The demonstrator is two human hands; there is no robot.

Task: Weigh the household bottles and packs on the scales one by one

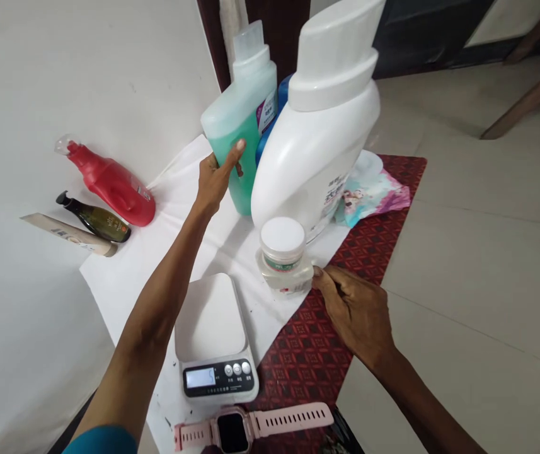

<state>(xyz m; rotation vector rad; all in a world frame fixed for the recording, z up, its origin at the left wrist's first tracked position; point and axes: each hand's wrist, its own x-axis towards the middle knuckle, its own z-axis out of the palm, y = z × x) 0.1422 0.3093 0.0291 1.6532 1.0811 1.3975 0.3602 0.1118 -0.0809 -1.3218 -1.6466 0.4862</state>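
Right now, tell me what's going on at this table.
A person works with both bare hands. The left hand grips the side of the green liquid bottle, which stands upright beside the big white jug. The right hand touches the small clear jar with a white lid with its fingers. A kitchen scale sits bare in front, a pink watch nearest the camera.

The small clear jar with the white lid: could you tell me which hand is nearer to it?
Right. The right hand touches the small clear jar with the white lid; the left hand grips the green bottle behind it.
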